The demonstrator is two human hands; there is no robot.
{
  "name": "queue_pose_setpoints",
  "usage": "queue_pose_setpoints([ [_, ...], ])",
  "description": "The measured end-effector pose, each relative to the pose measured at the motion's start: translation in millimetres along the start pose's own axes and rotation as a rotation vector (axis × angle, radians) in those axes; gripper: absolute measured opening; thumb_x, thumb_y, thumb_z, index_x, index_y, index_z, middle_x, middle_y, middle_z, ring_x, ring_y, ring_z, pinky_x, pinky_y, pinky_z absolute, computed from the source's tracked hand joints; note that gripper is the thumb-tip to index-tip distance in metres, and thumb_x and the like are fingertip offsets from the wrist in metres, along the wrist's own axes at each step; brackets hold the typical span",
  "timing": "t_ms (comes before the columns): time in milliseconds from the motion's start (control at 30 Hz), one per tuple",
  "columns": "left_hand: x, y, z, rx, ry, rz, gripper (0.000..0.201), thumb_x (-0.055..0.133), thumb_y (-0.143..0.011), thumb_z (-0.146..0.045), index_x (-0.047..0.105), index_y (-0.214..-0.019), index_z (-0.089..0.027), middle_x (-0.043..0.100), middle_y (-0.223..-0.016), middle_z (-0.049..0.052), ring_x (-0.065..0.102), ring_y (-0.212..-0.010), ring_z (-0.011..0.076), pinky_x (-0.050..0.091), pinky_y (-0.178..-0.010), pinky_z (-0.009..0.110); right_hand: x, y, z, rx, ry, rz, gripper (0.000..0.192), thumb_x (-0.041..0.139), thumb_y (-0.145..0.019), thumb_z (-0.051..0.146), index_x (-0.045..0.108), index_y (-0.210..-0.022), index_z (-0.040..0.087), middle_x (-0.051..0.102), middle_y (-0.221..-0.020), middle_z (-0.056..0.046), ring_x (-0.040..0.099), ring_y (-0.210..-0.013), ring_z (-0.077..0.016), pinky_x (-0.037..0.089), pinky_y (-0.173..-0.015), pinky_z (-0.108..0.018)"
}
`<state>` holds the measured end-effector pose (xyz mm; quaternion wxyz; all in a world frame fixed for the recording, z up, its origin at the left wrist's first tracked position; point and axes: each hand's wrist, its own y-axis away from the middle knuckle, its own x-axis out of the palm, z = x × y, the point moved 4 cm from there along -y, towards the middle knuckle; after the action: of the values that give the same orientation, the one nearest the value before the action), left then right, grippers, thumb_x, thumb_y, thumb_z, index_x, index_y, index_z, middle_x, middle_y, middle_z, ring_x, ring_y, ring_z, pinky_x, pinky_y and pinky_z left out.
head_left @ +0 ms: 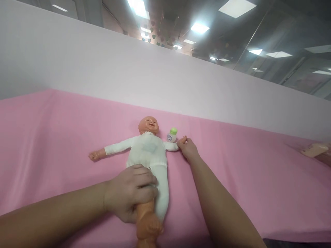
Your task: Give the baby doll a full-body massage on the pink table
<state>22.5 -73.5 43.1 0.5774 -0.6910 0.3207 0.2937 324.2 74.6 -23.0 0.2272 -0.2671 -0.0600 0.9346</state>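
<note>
A baby doll (144,156) with a soft white body and a hard plastic head lies face up on the pink cloth, its head pointing away from me. My left hand (133,191) is closed round the doll's lower leg, with the plastic foot (148,225) sticking out below the fingers. My right hand (188,148) pinches the doll's forearm near the wrist, and the small plastic hand (183,139) shows beyond my fingertips. Just above that arm stands a small clear bottle (171,136) with a green cap. The doll's other arm (117,147) stretches out to the left, untouched.
Pink cloth (248,179) covers the table. A white wall (144,75) runs along its far side, with glass above reflecting ceiling lights. At the right edge lies a pale object (315,150), its kind unclear. A dark strip shows at the bottom right.
</note>
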Motion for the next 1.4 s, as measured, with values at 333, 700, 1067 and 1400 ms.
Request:
queue_pose_setpoints([
  [333, -10.3, 16, 35, -0.221, -0.082, -0.302, 0.054, 0.073, -0.081, -0.046, 0.055, -0.128, -0.026, 0.045, -0.148, 0.018, 0.051, -0.131, 0.0373, 0.049, -0.104, 0.054, 3, 24, 37, -0.093, -0.075, -0.055, 0.053, 0.070, -0.079, 0.048, 0.067, -0.123, 0.019, 0.074, -0.093, -0.005, 0.067, -0.073, -0.0205, 0.054, -0.068, -0.033],
  [700, -8.7, 39, 108, -0.704, 0.153, -0.344, 0.048, 0.073, -0.083, -0.041, 0.060, -0.126, -0.024, 0.048, -0.147, 0.013, 0.052, -0.134, 0.0299, 0.046, -0.110, 0.050, 57, 69, 87, -0.614, 0.255, 0.322, 0.044, 0.058, -0.094, 0.029, 0.061, -0.138, 0.031, 0.065, -0.131, -0.005, 0.060, -0.120, -0.0220, 0.048, -0.106, -0.041],
  [1067, -16.8, 29, 72, -0.404, -0.021, -0.306, 0.046, 0.072, -0.083, -0.030, 0.059, -0.126, -0.023, 0.055, -0.143, 0.016, 0.057, -0.129, 0.0310, 0.050, -0.105, 0.048, 40, 49, 64, -0.317, -0.143, 0.175, 0.044, 0.058, -0.094, 0.041, 0.059, -0.134, 0.025, 0.071, -0.121, -0.007, 0.068, -0.104, -0.0227, 0.054, -0.094, -0.039],
  [1400, -8.7, 2, 19, -0.068, 0.085, -0.163, 0.051, 0.072, -0.077, -0.038, 0.057, -0.124, -0.024, 0.071, -0.103, 0.009, 0.068, -0.088, 0.0250, 0.057, -0.077, 0.039, 8, 6, 9, 0.126, -0.068, -0.044, 0.063, 0.063, -0.085, 0.053, 0.052, -0.139, 0.020, 0.070, -0.121, -0.011, 0.070, -0.102, -0.0247, 0.056, -0.084, -0.033],
])
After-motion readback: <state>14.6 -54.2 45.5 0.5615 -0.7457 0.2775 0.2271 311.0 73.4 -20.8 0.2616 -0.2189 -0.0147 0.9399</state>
